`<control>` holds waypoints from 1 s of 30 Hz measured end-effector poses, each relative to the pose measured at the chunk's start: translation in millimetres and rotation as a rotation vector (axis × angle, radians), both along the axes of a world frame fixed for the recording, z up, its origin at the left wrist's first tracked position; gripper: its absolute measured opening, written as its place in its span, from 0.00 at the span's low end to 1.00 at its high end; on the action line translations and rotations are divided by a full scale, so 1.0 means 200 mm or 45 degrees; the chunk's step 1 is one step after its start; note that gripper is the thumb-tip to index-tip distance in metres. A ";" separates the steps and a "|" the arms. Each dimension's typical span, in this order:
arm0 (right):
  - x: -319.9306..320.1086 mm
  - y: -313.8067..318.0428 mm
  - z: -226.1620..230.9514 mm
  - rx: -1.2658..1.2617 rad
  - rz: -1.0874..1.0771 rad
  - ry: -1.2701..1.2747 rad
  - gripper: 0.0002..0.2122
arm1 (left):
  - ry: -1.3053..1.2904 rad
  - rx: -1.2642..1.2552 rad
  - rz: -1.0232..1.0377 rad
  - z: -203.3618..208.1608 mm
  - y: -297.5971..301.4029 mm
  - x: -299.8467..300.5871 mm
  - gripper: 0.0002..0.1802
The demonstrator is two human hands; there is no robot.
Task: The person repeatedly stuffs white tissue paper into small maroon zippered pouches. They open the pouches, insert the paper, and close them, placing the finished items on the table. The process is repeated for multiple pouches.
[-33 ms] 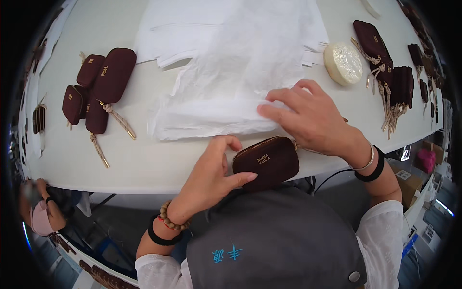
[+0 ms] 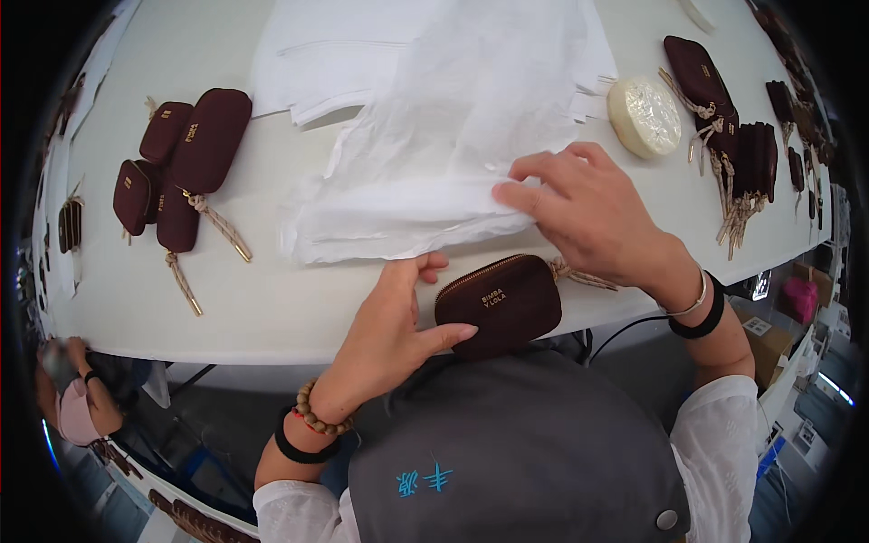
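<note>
A dark brown zip pouch with a gold zip and gold lettering rests at the table's near edge, against my apron. My left hand is at its left end, thumb on its front and index finger curled by its upper corner; the other fingers are partly hidden. Beyond the pouch lies crinkled white tissue paper, its near edge folded over. My right hand has its thumb and curled fingers on the paper's near right part. Below that hand, a braided cord runs out from the pouch's right end.
Several maroon pouches with corded tassels are grouped on the left. More maroon pouches lie at the right, near a round cream disc in clear wrap. White sheets are stacked behind the tissue. Another person shows at lower left.
My right hand has shifted slightly right and up, and the tissue's near right edge has risen with it. The pouch's cord shows more. My left hand has barely moved.
</note>
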State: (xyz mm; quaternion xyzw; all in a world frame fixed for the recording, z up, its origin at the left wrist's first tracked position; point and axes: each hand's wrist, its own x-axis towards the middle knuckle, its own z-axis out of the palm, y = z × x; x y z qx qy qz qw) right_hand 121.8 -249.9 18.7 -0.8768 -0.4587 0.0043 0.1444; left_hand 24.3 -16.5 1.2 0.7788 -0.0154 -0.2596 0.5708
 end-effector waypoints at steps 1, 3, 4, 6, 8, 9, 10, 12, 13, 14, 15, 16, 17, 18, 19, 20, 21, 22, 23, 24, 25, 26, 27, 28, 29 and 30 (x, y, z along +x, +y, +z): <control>0.01 -0.02 0.00 0.044 -0.049 0.112 0.17 | 0.006 0.053 0.112 0.00 0.00 -0.01 0.18; 0.01 -0.05 0.00 0.135 -0.148 0.336 0.15 | -0.036 0.020 -0.112 -0.02 0.02 -0.02 0.16; 0.02 -0.05 -0.01 0.197 -0.086 0.461 0.13 | -0.090 0.001 -0.154 -0.02 0.02 -0.03 0.14; -0.01 -0.02 0.00 0.230 0.005 0.646 0.13 | -0.282 -0.072 -0.269 0.03 0.01 -0.04 0.12; -0.05 0.02 0.02 0.170 0.048 0.826 0.13 | -0.471 0.088 -0.447 0.12 0.03 -0.03 0.11; -0.06 0.04 0.03 0.094 0.058 0.906 0.12 | -0.570 0.173 -0.535 0.16 0.05 -0.03 0.10; -0.07 0.05 0.04 0.019 0.070 0.986 0.12 | -0.535 0.208 -0.643 0.18 0.07 -0.02 0.09; -0.09 0.07 0.02 -0.076 0.010 0.977 0.12 | -0.564 0.260 -0.713 0.17 0.09 -0.04 0.09; -0.09 0.09 0.02 -0.123 -0.018 0.970 0.13 | -0.581 0.288 -0.747 0.17 0.10 -0.04 0.09; -0.10 0.10 0.01 -0.086 -0.098 0.890 0.12 | -0.602 0.338 -0.757 0.16 0.10 -0.04 0.08; -0.10 0.10 0.01 -0.064 -0.097 0.901 0.12 | -0.621 0.391 -0.759 0.17 0.11 -0.05 0.08; -0.10 0.11 0.01 -0.041 -0.098 0.913 0.12 | -0.641 0.443 -0.762 0.17 0.11 -0.05 0.07; -0.09 0.11 0.01 -0.019 -0.100 0.925 0.12 | -0.644 0.498 -0.742 0.17 0.11 -0.05 0.07; -0.09 0.11 0.00 -0.005 -0.099 0.918 0.12 | -0.653 0.559 -0.719 0.18 0.09 -0.06 0.07; -0.09 0.11 -0.01 0.008 -0.100 0.912 0.12 | -0.661 0.618 -0.698 0.19 0.08 -0.06 0.06; -0.09 0.11 -0.02 0.022 -0.101 0.906 0.12 | -0.652 0.649 -0.692 0.20 0.08 -0.06 0.06; -0.08 0.11 -0.02 0.020 -0.090 0.923 0.13 | -0.644 0.680 -0.683 0.22 0.08 -0.06 0.05; -0.07 0.10 -0.02 0.017 -0.079 0.940 0.14 | -0.636 0.710 -0.675 0.23 0.08 -0.06 0.05; -0.07 0.10 -0.03 0.015 -0.069 0.958 0.15 | -0.626 0.675 -0.683 0.22 0.08 -0.06 0.06; -0.07 0.10 -0.02 -0.034 -0.037 0.945 0.15 | -0.617 0.639 -0.693 0.22 0.09 -0.06 0.06; -0.07 0.10 -0.01 -0.082 -0.004 0.932 0.16 | -0.608 0.603 -0.703 0.21 0.10 -0.06 0.07; -0.08 0.11 0.00 -0.119 0.007 0.899 0.16 | -0.587 0.596 -0.708 0.20 0.09 -0.06 0.10; -0.08 0.11 0.01 -0.155 0.018 0.865 0.16 | -0.566 0.590 -0.713 0.19 0.08 -0.07 0.13; -0.09 0.13 0.02 -0.180 0.008 0.812 0.16 | -0.545 0.583 -0.719 0.19 0.08 -0.07 0.16; -0.10 0.15 0.02 -0.205 -0.003 0.759 0.17 | -0.518 0.583 -0.782 0.18 0.08 -0.07 0.18; -0.11 0.16 -0.01 -0.156 -0.066 0.673 0.17 | -0.492 0.586 -0.841 0.18 0.08 -0.06 0.20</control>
